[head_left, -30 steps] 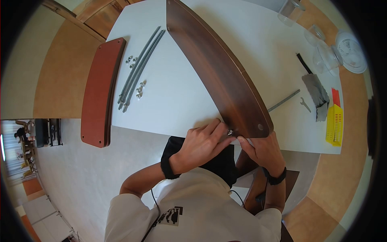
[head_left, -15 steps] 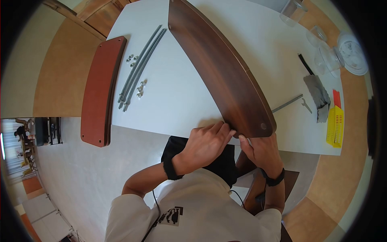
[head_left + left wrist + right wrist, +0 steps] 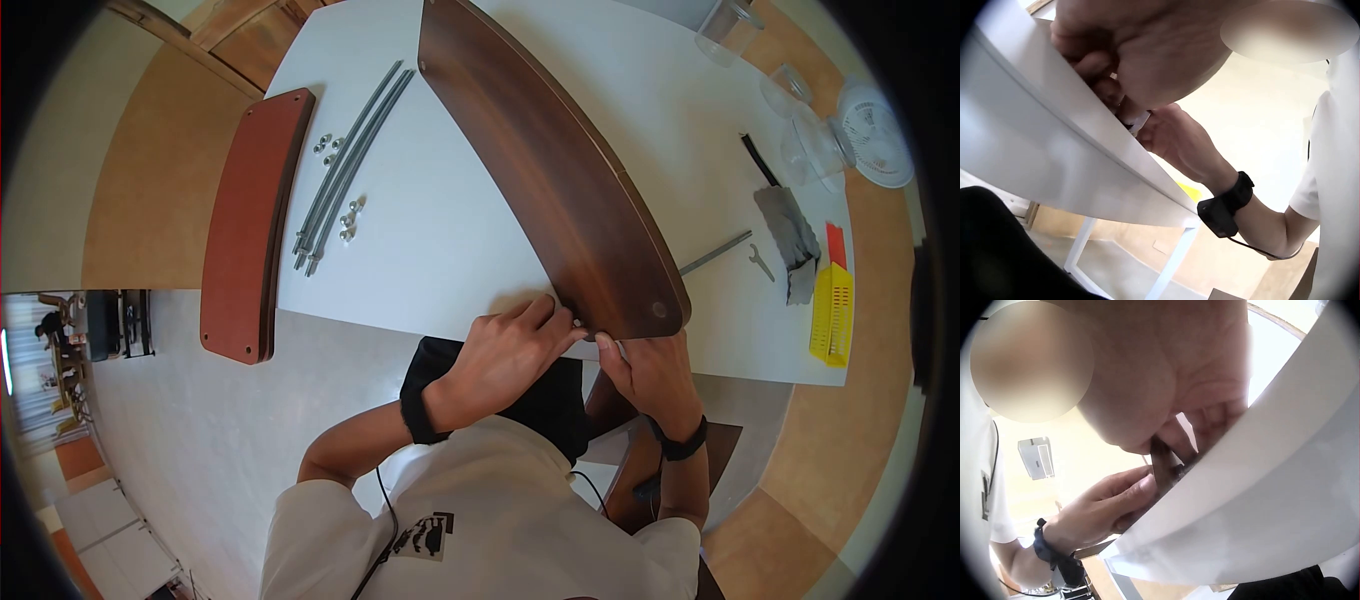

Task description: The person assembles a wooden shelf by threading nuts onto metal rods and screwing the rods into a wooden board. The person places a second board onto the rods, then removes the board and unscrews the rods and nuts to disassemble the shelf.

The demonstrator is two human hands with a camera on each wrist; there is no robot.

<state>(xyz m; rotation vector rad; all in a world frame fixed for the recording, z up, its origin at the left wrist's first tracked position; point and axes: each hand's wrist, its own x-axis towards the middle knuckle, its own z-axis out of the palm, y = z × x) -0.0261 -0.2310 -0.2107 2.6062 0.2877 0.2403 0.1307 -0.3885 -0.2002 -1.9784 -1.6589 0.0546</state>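
A long dark-brown board (image 3: 560,190) reaches across the white table, its near end at the table's front edge. At that end's left corner, my left hand (image 3: 510,350) pinches a small shiny nut (image 3: 578,323) with thumb and forefinger, mostly covered by the fingers. My right hand (image 3: 655,375) grips the board's near end, thumb at the edge and the other fingers hidden underneath. Low in the right wrist view, the left hand (image 3: 1107,503) shows close to the board's end. The left wrist view has the right hand (image 3: 1182,140) beyond the table edge.
Left of the board lie metal rods (image 3: 345,170), loose silver nuts (image 3: 348,222) and stacked reddish-brown boards (image 3: 255,230). Another rod (image 3: 715,252) sticks out on the right, near a small wrench (image 3: 761,262), a grey cloth (image 3: 788,240), a yellow basket (image 3: 830,315) and clear jars (image 3: 728,32).
The board's near end has shifted slightly right. My left fingers have moved about the nut, covering it half a second ago and showing a bit of it now. My right hand keeps its grip.
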